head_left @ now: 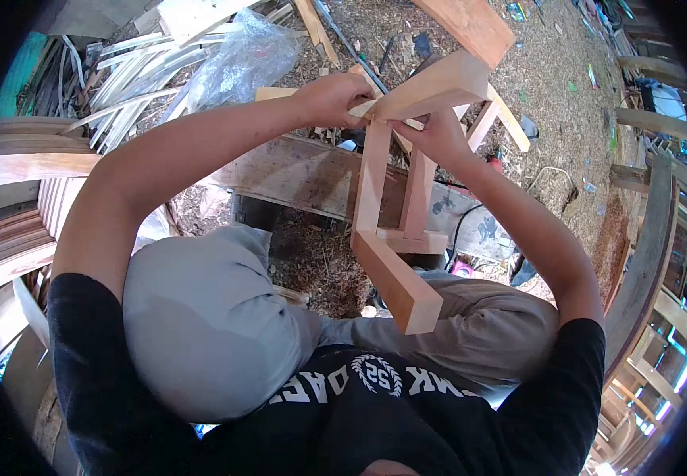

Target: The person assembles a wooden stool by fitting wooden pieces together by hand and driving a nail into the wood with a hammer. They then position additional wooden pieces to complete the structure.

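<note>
A wooden frame of squared pieces stands in front of me, with a thick upper beam (438, 86), an upright leg (373, 170) and a lower block (399, 284) that reaches toward my lap. My left hand (334, 100) is closed around a thin pale strip (361, 109) at the beam's left end, where it meets the upright. Just right of this joint, my right hand (441, 141) has its fingers pinched under the beam, at a small pale edge. Exactly what those fingers grip is partly hidden by the beam.
A wide plank (288, 176) lies crosswise behind the frame. Clear plastic (252, 59) and thin wood strips (125, 87) are heaped at the back left. Sawdust and shavings cover the ground. Curved wooden pieces are stacked at the left; a long rail (641, 254) runs along the right.
</note>
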A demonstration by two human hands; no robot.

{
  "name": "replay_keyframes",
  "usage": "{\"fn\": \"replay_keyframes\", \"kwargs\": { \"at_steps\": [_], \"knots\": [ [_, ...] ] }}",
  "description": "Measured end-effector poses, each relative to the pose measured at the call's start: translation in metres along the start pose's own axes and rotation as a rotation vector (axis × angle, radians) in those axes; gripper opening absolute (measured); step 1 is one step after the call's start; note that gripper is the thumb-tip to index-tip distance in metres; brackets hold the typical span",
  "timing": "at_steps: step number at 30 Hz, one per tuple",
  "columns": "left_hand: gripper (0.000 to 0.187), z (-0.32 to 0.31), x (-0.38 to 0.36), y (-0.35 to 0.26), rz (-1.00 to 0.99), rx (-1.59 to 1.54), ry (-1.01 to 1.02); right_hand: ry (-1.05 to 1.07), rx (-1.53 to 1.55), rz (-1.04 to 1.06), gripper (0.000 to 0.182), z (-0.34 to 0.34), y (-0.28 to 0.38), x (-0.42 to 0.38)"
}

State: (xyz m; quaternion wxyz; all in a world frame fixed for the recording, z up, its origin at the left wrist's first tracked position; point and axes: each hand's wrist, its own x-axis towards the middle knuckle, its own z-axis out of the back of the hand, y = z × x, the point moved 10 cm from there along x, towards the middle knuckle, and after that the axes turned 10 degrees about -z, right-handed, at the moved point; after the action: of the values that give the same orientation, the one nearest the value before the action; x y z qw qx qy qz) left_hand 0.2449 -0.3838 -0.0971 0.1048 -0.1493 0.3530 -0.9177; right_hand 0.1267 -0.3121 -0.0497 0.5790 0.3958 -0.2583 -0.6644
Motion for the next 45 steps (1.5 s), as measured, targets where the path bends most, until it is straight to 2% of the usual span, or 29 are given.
{"fn": "replay_keyframes", "kwargs": {
  "at_steps": [26,45],
  "knots": [
    [0.047,0.005,0.0,-0.006,-0.027,-0.066,-0.03,0.014,0.114,0.03,0.038,-0.006,-0.009,0.006],
    [0.044,0.002,-0.001,0.0,-0.023,-0.046,-0.041,-0.045,-0.222,-0.009,0.041,-0.003,-0.011,0.007]
  ]
}}
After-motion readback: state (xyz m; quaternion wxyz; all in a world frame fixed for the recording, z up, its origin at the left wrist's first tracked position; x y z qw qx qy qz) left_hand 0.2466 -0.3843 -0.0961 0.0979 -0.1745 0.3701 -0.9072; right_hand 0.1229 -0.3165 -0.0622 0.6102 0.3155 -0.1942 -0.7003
